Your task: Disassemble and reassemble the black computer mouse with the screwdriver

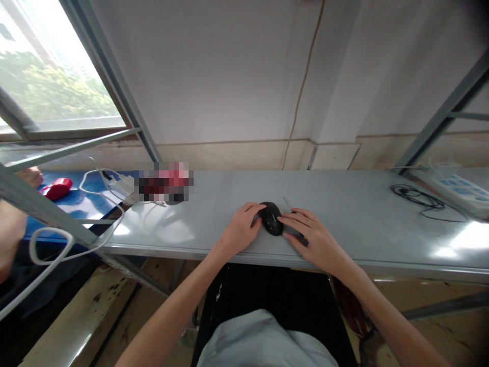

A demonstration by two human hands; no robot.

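A glossy black computer mouse [272,220] lies on the grey tabletop near its front edge. My left hand [246,224] is closed around its left side, fingertips curled at its upper left. From the right, my right hand [311,235] reaches it with the index fingertip on the shell. Between that hand's thumb and fingers shows a dark grey strip [296,235]; whether it belongs to the mouse I cannot tell. A thin line, too faint to name, shows just beyond the right fingers.
A coiled black cable [416,196] lies at right near a white power strip [464,188]. Blurred red things [168,181] and white cables [103,188] sit at left by the metal frame [110,76]. Farther left, another person's arm [9,234] is near a red mouse [58,188].
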